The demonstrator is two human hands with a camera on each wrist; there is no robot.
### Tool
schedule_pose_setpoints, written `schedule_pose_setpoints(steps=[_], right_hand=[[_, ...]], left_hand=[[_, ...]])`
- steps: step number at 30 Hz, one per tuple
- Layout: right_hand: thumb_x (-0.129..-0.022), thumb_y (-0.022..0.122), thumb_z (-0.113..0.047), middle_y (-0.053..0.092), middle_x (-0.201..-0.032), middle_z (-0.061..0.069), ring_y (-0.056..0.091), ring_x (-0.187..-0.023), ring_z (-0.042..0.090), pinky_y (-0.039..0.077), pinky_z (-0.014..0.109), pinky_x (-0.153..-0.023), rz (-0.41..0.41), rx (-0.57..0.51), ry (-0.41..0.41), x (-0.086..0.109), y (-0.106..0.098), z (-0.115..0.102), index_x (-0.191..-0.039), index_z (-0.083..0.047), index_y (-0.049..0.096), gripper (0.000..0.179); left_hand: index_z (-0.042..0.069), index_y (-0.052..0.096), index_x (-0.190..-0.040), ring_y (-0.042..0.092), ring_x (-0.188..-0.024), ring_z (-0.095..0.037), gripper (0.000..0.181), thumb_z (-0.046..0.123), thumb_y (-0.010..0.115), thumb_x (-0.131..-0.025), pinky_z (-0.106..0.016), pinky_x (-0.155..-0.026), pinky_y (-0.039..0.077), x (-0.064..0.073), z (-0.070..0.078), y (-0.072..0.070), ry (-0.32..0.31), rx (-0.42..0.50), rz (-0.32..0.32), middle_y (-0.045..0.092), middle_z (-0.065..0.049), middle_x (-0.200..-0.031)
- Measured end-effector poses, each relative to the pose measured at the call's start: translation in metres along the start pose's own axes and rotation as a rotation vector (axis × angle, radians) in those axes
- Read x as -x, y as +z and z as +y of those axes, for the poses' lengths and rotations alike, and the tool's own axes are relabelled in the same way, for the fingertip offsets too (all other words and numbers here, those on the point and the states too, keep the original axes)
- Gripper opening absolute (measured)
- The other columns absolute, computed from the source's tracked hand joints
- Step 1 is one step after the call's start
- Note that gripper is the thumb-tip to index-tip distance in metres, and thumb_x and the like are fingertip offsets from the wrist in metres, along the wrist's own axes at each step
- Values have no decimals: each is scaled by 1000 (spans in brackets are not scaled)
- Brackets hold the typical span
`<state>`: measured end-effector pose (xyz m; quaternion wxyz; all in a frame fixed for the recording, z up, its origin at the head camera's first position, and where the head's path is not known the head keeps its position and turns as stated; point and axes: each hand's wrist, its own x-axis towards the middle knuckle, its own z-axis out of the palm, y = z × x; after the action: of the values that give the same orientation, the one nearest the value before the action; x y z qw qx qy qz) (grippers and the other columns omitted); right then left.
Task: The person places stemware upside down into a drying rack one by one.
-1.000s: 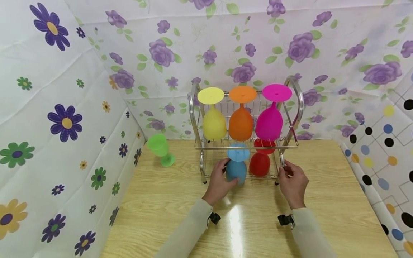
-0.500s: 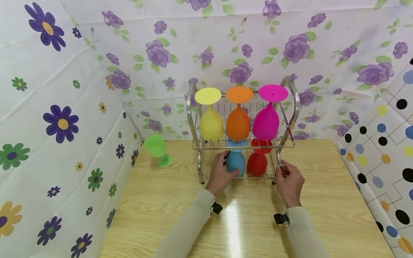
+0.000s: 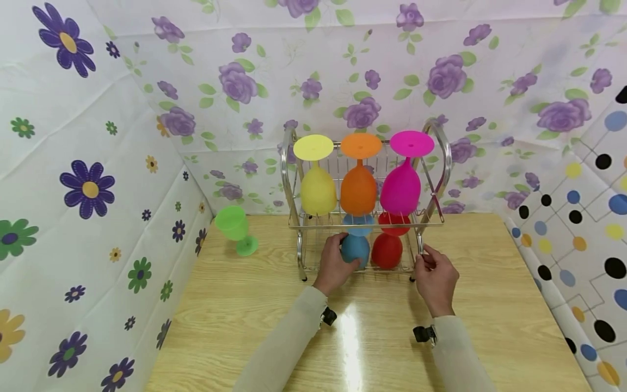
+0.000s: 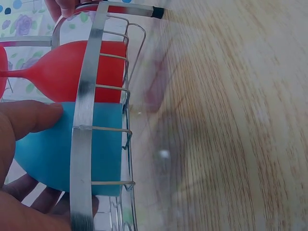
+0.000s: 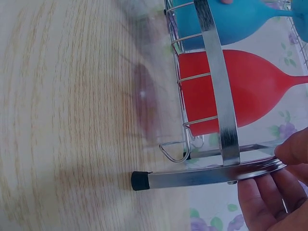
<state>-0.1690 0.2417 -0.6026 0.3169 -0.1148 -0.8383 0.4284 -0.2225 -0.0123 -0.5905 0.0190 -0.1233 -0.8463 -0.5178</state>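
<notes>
A blue goblet (image 3: 355, 249) stands upside down on the lower tier of a two-tier metal dish rack (image 3: 300, 251). My left hand (image 3: 335, 267) holds its bowl, thumb in front and fingers round the far side; in the left wrist view the blue goblet (image 4: 57, 144) sits behind the rack's front bar. Beside it, a red goblet (image 3: 387, 251) is also inverted. My right hand (image 3: 437, 279) grips the rack's right front leg, and the right wrist view shows thumb and fingers pinching that metal leg (image 5: 202, 177).
Yellow (image 3: 318, 190), orange (image 3: 358, 190) and magenta (image 3: 400, 189) goblets stand inverted on the upper tier. A green goblet (image 3: 232, 223) stands upright on the wooden table (image 3: 235, 321), left of the rack. Flowered cloth (image 3: 274, 71) hangs behind; patterned cloths line both sides.
The blue goblet has gone back into the lower tier, its base now partly behind the upper tier's front rail. My left hand moved with it. My right hand keeps its grip on the leg.
</notes>
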Motion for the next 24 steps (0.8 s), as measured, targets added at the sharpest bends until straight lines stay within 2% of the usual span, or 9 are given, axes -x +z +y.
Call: schedule_pose_setpoints(steps=[5, 12, 16, 20, 24], right_hand=[[-94, 73, -3, 75, -98, 19, 75, -83, 34, 45, -3, -70, 0, 8, -28, -1, -4, 2, -126, 0, 76, 31], [-94, 76, -4, 76, -97, 17, 73, -82, 27, 45, -3, -71, -44, 18, -70, -4, -7, 5, -126, 0, 75, 32], [-93, 77, -3, 76, -96, 17, 74, -81, 28, 44, -4, -71, -51, 11, -93, -6, -6, 4, -125, 1, 75, 33], [-93, 78, -4, 76, -96, 16, 74, -81, 28, 43, -5, -70, -55, 17, -72, -6, -6, 3, -125, 0, 75, 33], [-93, 78, -4, 77, -97, 15, 74, -83, 28, 43, -4, -71, -57, 30, -48, -4, -7, 3, -125, -1, 75, 33]], left_hand=[[4, 47, -149, 58, -134, -37, 75, 16, 88, -87, -57, -107, 56, -2, -1, 3, 3, -23, -11, 51, -18, -148], [5, 45, -150, 57, -136, -37, 77, 18, 88, -87, -57, -109, 55, -3, -2, 2, -5, -39, -28, 50, -18, -149], [4, 44, -151, 57, -136, -38, 78, 19, 88, -88, -57, -109, 55, -3, -3, 0, -2, -45, -22, 49, -19, -150], [5, 43, -154, 55, -137, -41, 81, 23, 87, -89, -57, -109, 55, -1, -3, -3, -9, -12, -13, 47, -18, -152], [7, 41, -157, 49, -142, -41, 85, 26, 87, -89, -56, -114, 51, 9, 0, -9, -53, 90, 3, 43, -15, -156]])
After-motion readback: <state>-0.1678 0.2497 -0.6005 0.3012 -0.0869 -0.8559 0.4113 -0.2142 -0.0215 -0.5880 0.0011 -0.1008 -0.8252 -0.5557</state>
